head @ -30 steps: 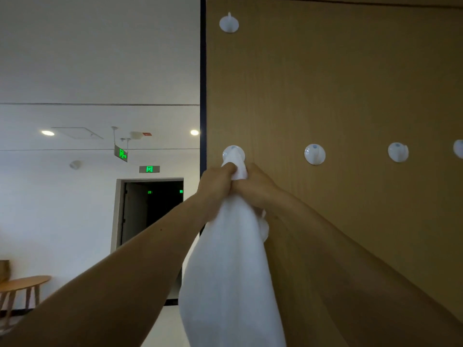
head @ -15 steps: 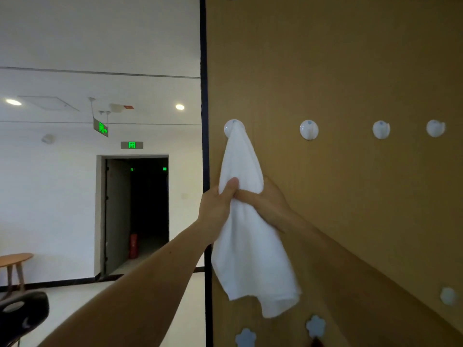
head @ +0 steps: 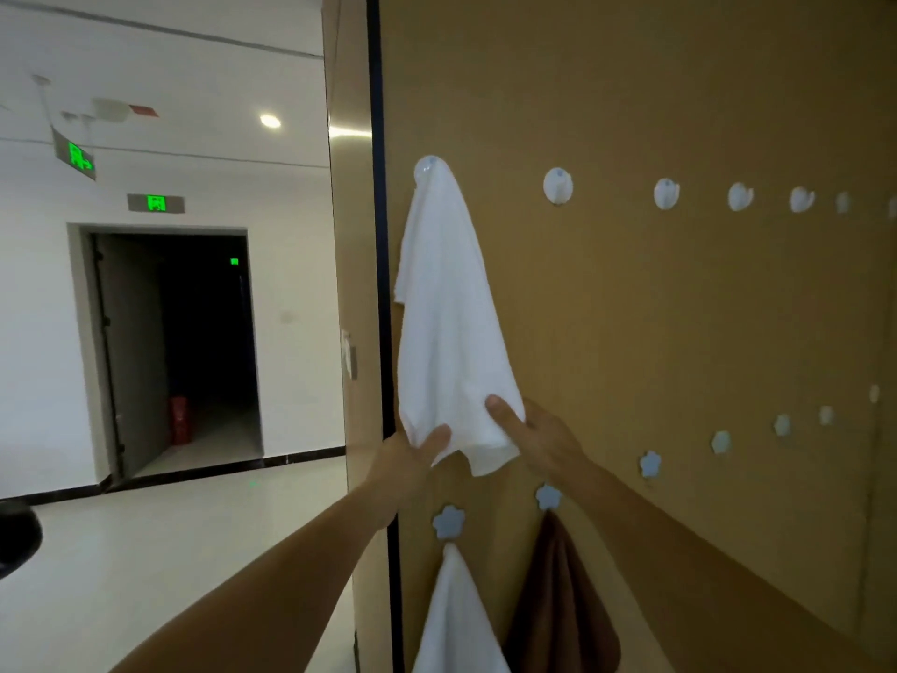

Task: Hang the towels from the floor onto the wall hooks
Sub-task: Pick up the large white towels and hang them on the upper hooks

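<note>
A white towel [head: 449,332] hangs at the centre of the frame from a round hook [head: 429,168] on the wooden wall [head: 679,308], spreading wider as it drops. Both hands hold its bottom edge. The left hand [head: 407,466] comes up from the lower left and pinches the towel's lower left corner, thumb on the front of the cloth and fingers hidden behind it. The right hand [head: 543,439], just right of centre, grips the lower right edge the same way, thumb laid on the front and fingers behind the cloth.

More round hooks [head: 557,186] run in a row towards the right edge of the frame, all bare. Below the hands is a row of flower-shaped hooks [head: 650,464]. From the two nearest of these, at the bottom centre, hang another white towel [head: 456,619] and, touching it on the right, a brown towel [head: 563,604].

On the left of the frame a dark doorway [head: 194,342] opens under a green exit sign [head: 156,203]
</note>
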Action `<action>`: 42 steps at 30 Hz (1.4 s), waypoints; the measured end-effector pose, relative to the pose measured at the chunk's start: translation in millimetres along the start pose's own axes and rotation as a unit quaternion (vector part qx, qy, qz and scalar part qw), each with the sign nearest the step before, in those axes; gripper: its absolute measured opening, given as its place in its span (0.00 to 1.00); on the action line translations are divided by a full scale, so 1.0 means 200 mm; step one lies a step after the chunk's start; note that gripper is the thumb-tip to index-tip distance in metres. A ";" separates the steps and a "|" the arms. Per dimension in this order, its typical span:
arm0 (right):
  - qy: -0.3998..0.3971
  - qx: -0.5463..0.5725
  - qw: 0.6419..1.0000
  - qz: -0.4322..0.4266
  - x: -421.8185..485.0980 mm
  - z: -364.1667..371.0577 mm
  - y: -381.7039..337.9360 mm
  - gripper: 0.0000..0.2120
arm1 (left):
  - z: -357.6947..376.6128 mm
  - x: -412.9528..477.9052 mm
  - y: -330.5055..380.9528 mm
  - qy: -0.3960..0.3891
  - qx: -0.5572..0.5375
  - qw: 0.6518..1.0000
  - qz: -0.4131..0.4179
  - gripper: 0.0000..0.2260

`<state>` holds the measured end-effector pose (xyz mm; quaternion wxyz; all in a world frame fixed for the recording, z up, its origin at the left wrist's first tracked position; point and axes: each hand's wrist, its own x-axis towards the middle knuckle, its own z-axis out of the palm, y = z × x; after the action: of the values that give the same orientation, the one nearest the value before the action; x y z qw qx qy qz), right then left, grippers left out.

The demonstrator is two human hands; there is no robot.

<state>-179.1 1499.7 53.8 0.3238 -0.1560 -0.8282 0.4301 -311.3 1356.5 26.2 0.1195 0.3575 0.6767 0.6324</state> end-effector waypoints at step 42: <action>0.162 -0.133 0.604 0.769 -4.73 -1.06 1.58 0.25 | 3.25 -3.34 -1.25 -0.769 0.389 0.491 0.128 0.28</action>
<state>657.6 1304.7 -494.7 -0.0219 -0.8437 -0.3855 0.3730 483.4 1446.1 -514.3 0.3594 0.7948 0.4406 -0.2124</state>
